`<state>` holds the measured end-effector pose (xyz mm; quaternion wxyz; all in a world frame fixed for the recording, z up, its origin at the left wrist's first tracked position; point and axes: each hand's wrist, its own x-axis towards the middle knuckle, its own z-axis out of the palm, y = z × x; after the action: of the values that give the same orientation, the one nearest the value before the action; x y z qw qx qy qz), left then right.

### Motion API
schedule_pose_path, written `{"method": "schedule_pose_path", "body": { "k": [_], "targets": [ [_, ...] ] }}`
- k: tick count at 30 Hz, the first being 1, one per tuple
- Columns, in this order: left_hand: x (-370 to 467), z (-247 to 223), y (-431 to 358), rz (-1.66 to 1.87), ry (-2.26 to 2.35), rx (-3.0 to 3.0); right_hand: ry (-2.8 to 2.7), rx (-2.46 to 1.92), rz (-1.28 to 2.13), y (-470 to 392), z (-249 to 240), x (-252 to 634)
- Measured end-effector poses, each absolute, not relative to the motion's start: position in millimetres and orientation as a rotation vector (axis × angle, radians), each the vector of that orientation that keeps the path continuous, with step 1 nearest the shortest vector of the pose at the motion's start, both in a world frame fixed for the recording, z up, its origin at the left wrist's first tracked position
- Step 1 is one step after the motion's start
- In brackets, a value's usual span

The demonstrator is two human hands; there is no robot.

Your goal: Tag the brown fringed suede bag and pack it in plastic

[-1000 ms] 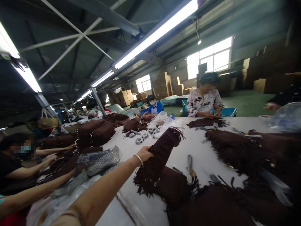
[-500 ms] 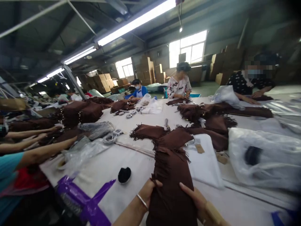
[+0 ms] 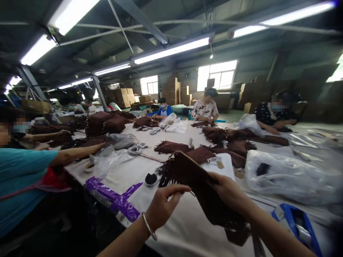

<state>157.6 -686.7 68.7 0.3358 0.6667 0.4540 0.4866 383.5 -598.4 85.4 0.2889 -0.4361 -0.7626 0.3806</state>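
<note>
Fingers (image 3: 177, 189) of the left hand (image 3: 160, 208) curl loosely, tips touching the brown fringed piece (image 3: 198, 182), which is lifted above the near edge of the white table (image 3: 187, 228). The right hand (image 3: 230, 194) grips it from beneath. Supporting it flat would likely keep the fringe untangled.

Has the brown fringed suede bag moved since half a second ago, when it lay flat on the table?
Yes. The brown fringed suede bag is now lifted off the white table and tilted, between left hand and right hand.
</note>
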Motion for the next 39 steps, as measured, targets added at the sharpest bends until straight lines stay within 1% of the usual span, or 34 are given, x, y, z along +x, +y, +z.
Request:
{"method": "schedule_pose_path", "body": {
  "k": [1,3,6,9,12,17,20,24,26,28,29,30,32,35,37,39],
  "targets": [
    [168.0,77.1,-693.1,1.234,1.111,1.821,-1.946,-1.134,1.018,-598.7,90.1,379.1],
    [186.2,78.6,-700.7,1.174,1.063,1.969,-1.691,-1.066,1.11,-599.4,91.1,368.9],
    [205.2,51.9,-699.1,1.145,1.165,2.093,-1.318,-0.986,1.338,-603.7,81.9,353.0],
    [218.8,17.0,-689.2,1.212,1.238,2.059,-1.004,-0.932,1.446,-612.9,71.6,336.9],
    [228.9,-6.5,-673.1,1.311,1.292,2.01,-0.68,-0.858,1.46,-620.2,63.5,318.7],
    [219.5,-20.3,-626.4,1.469,1.364,1.916,-0.529,-0.741,1.339,-611.2,60.7,297.6],
    [189.7,-7.6,-598.8,1.467,1.437,2.093,-0.517,-0.678,1.304,-594.1,70.9,303.2],
    [149.2,42.0,-573.1,1.302,1.543,2.614,-0.445,-0.639,1.327,-570.5,86.6,325.9],
    [142.1,63.2,-565.3,1.181,1.558,2.791,-0.4,-0.62,1.362,-564.2,82.9,339.6],
    [144.2,64.6,-562.8,1.03,1.529,2.841,-0.372,-0.632,1.394,-565.1,61.8,354.7],
    [147.4,55.5,-563.9,0.946,1.501,2.812,-0.358,-0.659,1.416,-568.8,43.2,362.9],
    [151.0,39.9,-566.6,0.873,1.466,2.753,-0.333,-0.705,1.445,-574.8,19.4,371.7],
    [158.1,-5.9,-576.6,0.733,1.384,2.576,-0.196,-0.842,1.575,-592.9,-39.0,390.3],
    [165.2,-80.2,-599.3,0.615,1.284,2.335,0.17,-1.142,1.822,-628.3,-124.4,415.4],
    [167.1,-110.6,-614.5,0.622,1.358,2.22,0.17,-1.13,1.891,-649.3,-158.2,426.0],
    [167.1,-119.7,-625.8,0.637,1.392,2.17,0.138,-1.08,1.933,-663.4,-169.3,432.2]
  ]
}}
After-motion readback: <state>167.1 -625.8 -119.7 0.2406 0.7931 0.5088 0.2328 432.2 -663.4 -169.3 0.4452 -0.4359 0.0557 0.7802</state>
